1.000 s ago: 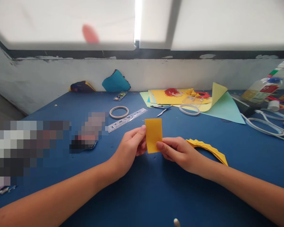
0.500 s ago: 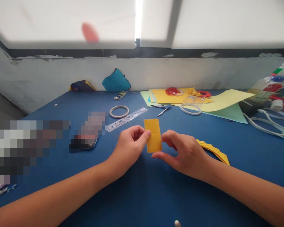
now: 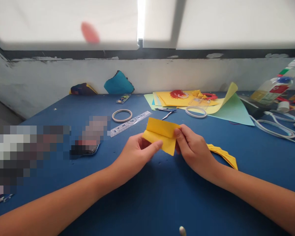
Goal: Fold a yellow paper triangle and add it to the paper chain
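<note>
A yellow paper (image 3: 162,132) with a crease across it is held up above the blue table (image 3: 142,203), partly opened out. My left hand (image 3: 140,152) grips its lower left part, thumb on the front face and the other fingers behind. At the right edge, my right hand (image 3: 193,144) pinches the paper between thumb and fingers. Just behind my right hand lies a curved row of folded yellow pieces (image 3: 223,154), partly hidden by the wrist.
Behind my hands lie a clear stencil ruler (image 3: 131,124), tape rolls (image 3: 122,115), a compass (image 3: 167,113) and coloured sheets (image 3: 238,109). A phone (image 3: 88,149) is at left; bottles (image 3: 272,90) and a white cable (image 3: 272,129) are at right.
The yellow paper has gone from a narrow folded strip to a wider, opened sheet. My right hand has closed on its right edge. A pale sheet at the back now curls upward.
</note>
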The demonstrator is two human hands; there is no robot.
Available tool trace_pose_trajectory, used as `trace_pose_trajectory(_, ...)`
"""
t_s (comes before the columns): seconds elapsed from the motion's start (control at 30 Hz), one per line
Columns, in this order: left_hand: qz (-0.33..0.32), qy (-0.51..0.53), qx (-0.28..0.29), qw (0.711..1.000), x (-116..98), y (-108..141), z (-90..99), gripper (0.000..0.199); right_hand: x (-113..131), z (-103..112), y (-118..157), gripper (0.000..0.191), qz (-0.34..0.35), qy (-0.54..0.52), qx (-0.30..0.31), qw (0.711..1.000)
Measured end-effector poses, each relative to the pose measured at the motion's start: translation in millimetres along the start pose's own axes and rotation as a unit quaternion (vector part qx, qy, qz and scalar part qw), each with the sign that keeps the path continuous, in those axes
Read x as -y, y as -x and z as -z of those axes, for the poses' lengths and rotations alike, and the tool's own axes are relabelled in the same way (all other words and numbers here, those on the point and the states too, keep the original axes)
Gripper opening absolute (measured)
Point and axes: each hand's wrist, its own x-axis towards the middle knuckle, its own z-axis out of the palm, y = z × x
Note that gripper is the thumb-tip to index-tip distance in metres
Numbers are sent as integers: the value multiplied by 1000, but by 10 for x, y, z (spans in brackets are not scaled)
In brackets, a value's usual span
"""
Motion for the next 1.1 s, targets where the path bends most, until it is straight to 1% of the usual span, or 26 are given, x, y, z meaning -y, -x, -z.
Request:
trace_pose_trajectory(0.03, 25, -22, 35, 999, -18, 37, -19, 21, -2, -10, -8, 28, -8, 1, -2, 1000)
trace_pose_trajectory(0.07, 52, -52, 82, 994, -44, 82, -38, 22, -7, -19, -15, 28, -4, 7, 0, 1000)
trace_pose_trajectory(0.13, 92, -125, 204, 967, -119, 184, -66, 27, -22, -40, -19, 27, 26, 27, 23, 999)
trace_pose_trajectory(0.17, 95, -154, 247, 952, -163, 234, -72, 30, -31, -50, -16, 26, 47, 42, 44, 997)
trace_pose_trajectory(0.2, 74, -169, 268, 946, -207, 277, -72, 34, -40, -60, -10, 25, 70, 60, 68, 993)
trace_pose_trajectory(0.23, 27, -178, 261, 949, -245, 308, -65, 39, -50, -69, -4, 24, 94, 81, 90, 988)
trace_pose_trajectory(0.27, -35, -190, 224, 955, -272, 327, -52, 45, -59, -76, 3, 23, 118, 99, 107, 982)
trace_pose_trajectory(0.3, -106, -217, 163, 957, -282, 331, -33, 49, -69, -81, 8, 23, 138, 112, 120, 977)
trace_pose_trajectory(0.33, -175, -263, 91, 944, -271, 325, -10, 50, -78, -86, 12, 22, 154, 117, 130, 972)
trace_pose_trajectory(0.37, -229, -329, 16, 916, -239, 313, 16, 49, -88, -89, 14, 22, 167, 116, 136, 970)
trace_pose_trajectory(0.4, -269, -409, -43, 871, -188, 300, 41, 44, -97, -92, 16, 22, 175, 112, 139, 968)
trace_pose_trajectory(0.43, -290, -490, -68, 819, -121, 291, 64, 36, -106, -96, 17, 22, 179, 105, 140, 968)
trace_pose_trajectory(0.47, -298, -554, -66, 774, -46, 292, 82, 30, -114, -100, 18, 21, 179, 98, 138, 969)
trace_pose_trajectory(0.5, -297, -598, -49, 743, 31, 303, 94, 27, -121, -104, 21, 20, 178, 93, 131, 971)
trace_pose_trajectory(0.57, -311, -640, -38, 701, 160, 352, 100, 29, -126, -109, 29, 17, 179, 88, 110, 974)
trace_pose_trajectory(0.6, -315, -648, -40, 692, 203, 383, 96, 30, -125, -109, 33, 16, 187, 87, 99, 973)
trace_pose_trajectory(0.67, -325, -649, -49, 687, 239, 434, 84, 32, -113, -99, 37, 15, 229, 90, 76, 966)
trace_pose_trajectory(0.77, -319, -640, -50, 697, 208, 452, 68, 33, -88, -71, 27, 14, 320, 92, 61, 941)
trace_pose_trajectory(0.8, -317, -640, -47, 699, 191, 444, 65, 34, -81, -61, 21, 13, 340, 89, 63, 934)
trace_pose_trajectory(0.87, -312, -645, -41, 696, 165, 417, 62, 34, -73, -48, 7, 13, 353, 77, 77, 929)
trace_pose_trajectory(0.93, -312, -646, -34, 696, 157, 392, 63, 35, -73, -40, -3, 13, 347, 68, 96, 931)
trace_pose_trajectory(1.1, -289, -632, -11, 719, 186, 382, 91, 37, -80, -13, 4, 15, 336, 67, 128, 931)
